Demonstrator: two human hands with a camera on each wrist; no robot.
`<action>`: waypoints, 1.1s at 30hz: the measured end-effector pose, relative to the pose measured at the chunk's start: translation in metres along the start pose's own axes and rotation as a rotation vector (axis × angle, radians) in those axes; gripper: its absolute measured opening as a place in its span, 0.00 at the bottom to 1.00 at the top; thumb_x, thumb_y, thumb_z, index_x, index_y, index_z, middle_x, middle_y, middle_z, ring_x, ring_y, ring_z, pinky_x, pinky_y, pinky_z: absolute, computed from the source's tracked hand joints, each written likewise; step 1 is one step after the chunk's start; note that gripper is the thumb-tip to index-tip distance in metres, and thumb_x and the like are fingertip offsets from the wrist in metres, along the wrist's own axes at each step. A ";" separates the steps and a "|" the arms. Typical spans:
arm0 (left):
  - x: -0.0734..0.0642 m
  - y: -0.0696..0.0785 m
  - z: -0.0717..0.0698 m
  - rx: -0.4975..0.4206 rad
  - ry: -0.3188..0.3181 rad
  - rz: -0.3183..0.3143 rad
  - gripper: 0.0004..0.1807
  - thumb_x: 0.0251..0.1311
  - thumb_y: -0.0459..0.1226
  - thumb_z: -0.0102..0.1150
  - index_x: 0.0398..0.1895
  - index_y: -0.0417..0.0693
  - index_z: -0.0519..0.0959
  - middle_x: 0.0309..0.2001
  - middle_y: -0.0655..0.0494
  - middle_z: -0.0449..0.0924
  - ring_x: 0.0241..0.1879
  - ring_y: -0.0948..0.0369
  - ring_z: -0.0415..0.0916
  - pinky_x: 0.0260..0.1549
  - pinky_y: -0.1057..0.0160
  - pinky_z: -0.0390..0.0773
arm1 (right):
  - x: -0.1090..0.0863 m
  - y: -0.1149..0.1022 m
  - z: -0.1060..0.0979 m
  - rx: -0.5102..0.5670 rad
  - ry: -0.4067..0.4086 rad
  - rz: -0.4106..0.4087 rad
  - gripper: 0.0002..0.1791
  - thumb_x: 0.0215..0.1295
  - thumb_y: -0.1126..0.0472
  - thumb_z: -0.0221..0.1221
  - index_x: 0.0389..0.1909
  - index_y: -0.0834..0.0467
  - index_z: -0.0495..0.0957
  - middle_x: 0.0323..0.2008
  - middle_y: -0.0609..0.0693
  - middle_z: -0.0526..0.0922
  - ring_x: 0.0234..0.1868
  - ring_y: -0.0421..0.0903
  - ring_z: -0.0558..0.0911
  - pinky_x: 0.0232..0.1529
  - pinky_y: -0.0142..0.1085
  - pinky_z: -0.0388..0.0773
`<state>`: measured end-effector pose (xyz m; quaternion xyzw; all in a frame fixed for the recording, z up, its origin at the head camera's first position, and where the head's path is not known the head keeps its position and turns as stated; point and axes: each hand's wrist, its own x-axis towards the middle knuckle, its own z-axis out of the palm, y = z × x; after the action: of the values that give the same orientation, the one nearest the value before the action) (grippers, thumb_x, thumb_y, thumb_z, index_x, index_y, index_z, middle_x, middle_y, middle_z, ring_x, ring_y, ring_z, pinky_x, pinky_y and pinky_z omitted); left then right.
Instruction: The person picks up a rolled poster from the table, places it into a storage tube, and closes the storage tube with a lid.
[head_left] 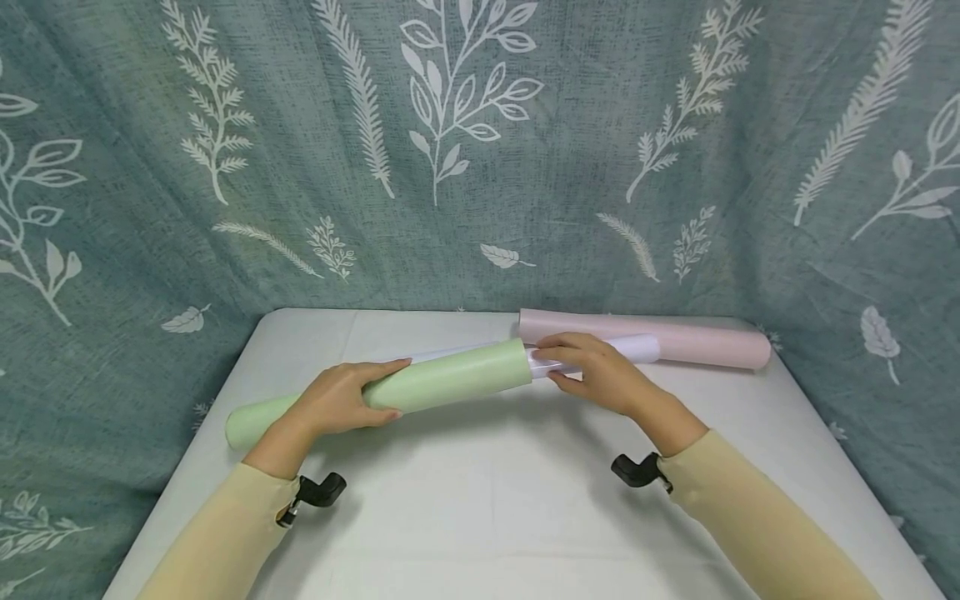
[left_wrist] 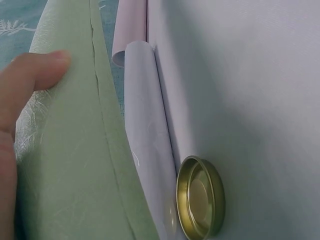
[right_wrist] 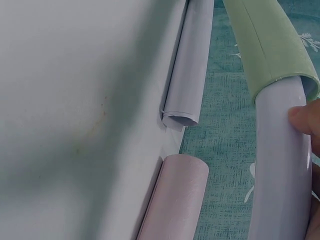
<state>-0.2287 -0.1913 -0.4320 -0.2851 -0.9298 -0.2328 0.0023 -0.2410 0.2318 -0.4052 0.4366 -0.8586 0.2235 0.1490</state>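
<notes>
My left hand (head_left: 341,400) grips a pale green roll of sheet material (head_left: 453,375), thumb on the near side and fingers over the far side. The roll slants, its right end farther back. From that open end comes a glossy pale lavender roll (head_left: 637,347), partly inside the green one. My right hand (head_left: 592,371) holds this lavender roll close to the green rim, thumb near side, fingers on top. In the right wrist view, a fingertip (right_wrist: 300,119) presses on the lavender surface (right_wrist: 280,165) just outside the rim.
A second lavender roll (left_wrist: 150,110) lies on the white table (head_left: 487,517) behind the green one. A pink roll (head_left: 712,343) lies at the back right. A shallow gold round tin (left_wrist: 201,197) rests against the second lavender roll. A patterned teal curtain (head_left: 420,250) hangs behind.
</notes>
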 end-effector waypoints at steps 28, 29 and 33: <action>-0.004 0.000 -0.003 0.009 0.007 -0.024 0.41 0.53 0.56 0.72 0.73 0.68 0.69 0.62 0.57 0.79 0.52 0.55 0.80 0.46 0.49 0.78 | -0.018 0.010 -0.041 -0.097 0.157 0.077 0.24 0.57 0.72 0.70 0.56 0.60 0.82 0.59 0.57 0.79 0.58 0.58 0.77 0.53 0.55 0.76; -0.004 -0.001 -0.003 0.013 0.008 -0.025 0.41 0.53 0.56 0.72 0.73 0.69 0.69 0.62 0.57 0.79 0.51 0.55 0.80 0.45 0.49 0.78 | -0.020 0.012 -0.044 -0.101 0.161 0.091 0.24 0.57 0.72 0.69 0.56 0.60 0.81 0.59 0.56 0.79 0.59 0.58 0.77 0.54 0.55 0.75; -0.004 -0.002 -0.003 0.018 0.013 -0.022 0.41 0.53 0.57 0.72 0.73 0.70 0.69 0.62 0.58 0.79 0.51 0.55 0.80 0.45 0.50 0.77 | -0.029 0.020 -0.053 -0.113 0.195 0.133 0.24 0.57 0.73 0.68 0.57 0.59 0.81 0.59 0.55 0.79 0.60 0.58 0.76 0.53 0.54 0.74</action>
<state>-0.2270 -0.1957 -0.4303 -0.2732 -0.9350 -0.2261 0.0081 -0.2376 0.2889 -0.3781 0.3460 -0.8782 0.2256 0.2412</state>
